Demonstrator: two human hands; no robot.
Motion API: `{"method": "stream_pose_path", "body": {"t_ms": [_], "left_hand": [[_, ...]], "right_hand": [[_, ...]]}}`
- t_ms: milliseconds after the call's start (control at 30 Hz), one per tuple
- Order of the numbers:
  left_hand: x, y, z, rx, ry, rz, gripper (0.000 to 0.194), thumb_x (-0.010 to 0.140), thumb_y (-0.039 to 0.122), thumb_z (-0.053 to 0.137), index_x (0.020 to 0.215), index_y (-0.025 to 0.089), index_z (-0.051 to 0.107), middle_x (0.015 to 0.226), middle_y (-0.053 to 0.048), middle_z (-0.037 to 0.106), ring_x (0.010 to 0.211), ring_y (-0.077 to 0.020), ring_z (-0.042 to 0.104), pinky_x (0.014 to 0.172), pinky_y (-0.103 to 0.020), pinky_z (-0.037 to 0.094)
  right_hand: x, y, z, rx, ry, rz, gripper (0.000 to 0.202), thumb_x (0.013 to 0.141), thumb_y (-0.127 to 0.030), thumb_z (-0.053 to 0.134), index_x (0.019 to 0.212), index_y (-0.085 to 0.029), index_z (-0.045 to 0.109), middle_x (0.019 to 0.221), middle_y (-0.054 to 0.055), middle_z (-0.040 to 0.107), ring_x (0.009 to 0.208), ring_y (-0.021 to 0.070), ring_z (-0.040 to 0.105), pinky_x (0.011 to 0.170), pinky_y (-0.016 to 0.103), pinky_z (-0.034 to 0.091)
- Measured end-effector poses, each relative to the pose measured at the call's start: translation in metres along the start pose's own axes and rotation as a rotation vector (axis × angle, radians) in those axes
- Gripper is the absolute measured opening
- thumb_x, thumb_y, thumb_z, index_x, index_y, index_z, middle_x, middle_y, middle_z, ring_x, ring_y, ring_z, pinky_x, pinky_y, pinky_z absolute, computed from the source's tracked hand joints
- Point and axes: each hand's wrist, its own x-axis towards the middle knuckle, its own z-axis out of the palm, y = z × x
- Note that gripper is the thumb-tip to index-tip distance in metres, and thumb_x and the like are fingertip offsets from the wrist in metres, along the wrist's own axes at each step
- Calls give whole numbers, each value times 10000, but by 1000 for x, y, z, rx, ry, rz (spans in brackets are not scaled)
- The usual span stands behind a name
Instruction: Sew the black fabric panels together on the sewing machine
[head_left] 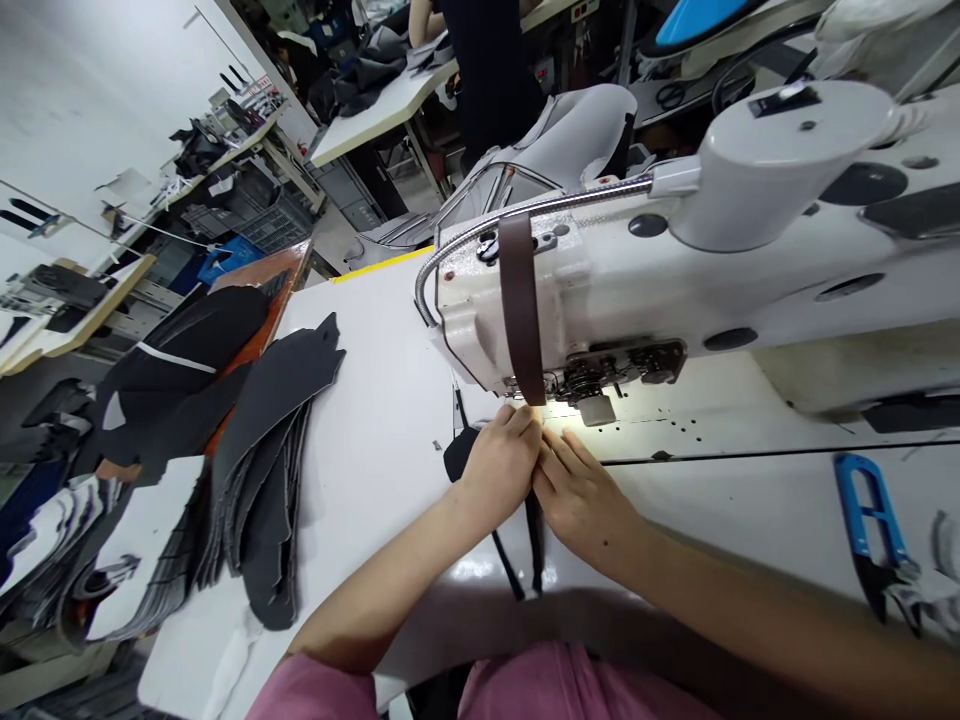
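Note:
My left hand [501, 460] is closed with curled fingers on a black fabric piece [459, 456], right below the needle area of a white sewing machine [585, 290]. Touching it from the right is my right hand [581, 495], its fingers together and bent down over the same work. Two narrow black ends [535, 545] of the piece hang toward me from beneath the hands. My fingers hide most of the fabric and the point where it meets the machine. A brown strap [521, 310] runs down the front of the machine head, ending just above my fingertips.
Dark cut fabric panels [274, 450] lie stacked on the white table [352, 420] at left, with more piles [154, 540] beyond. Blue-handled snips [874, 520] rest at right. Behind the machine, a person [491, 80] stands by another table [382, 115].

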Motion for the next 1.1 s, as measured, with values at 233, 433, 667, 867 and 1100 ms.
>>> {"method": "stream_pose_path", "body": {"t_ms": [233,433,667,867,1100], "left_hand": [[-5,-5,-15,-96,81,-111,196,827,56,435,793,159,599,881,-66,596,833,-191,530,782,-329,470],[-6,-7,-16,-174,28,-134,205,826,63,415,830,162,594,947,-75,596,842,-183,560,728,-290,488],[-2,-10,-8,-237,89,-107,212,817,61,389,836,175,567,992,-76,610,898,-194,564,777,-306,486],[2,-18,-9,-303,73,-86,189,784,53,418,704,178,534,795,-51,603,774,-170,548,714,-277,459],[4,-23,-7,-344,104,-98,173,798,80,432,710,181,540,762,-34,609,762,-160,538,695,-255,429]], "right_hand": [[3,9,5,86,-51,26,361,819,-91,461,1138,18,589,1156,228,584,1201,311,470,1017,481,407],[8,11,4,155,-38,18,353,820,-92,441,1119,25,589,1105,234,596,1202,322,460,974,498,445],[8,11,3,179,-43,36,353,802,-82,437,1103,16,593,1126,240,579,1222,336,429,965,523,438],[6,9,4,152,-70,68,396,796,-97,441,1151,32,562,1169,239,556,1218,324,431,1010,520,393],[6,10,3,112,-98,44,399,823,-119,435,1172,30,557,1153,231,566,1190,329,457,981,518,405]]}}
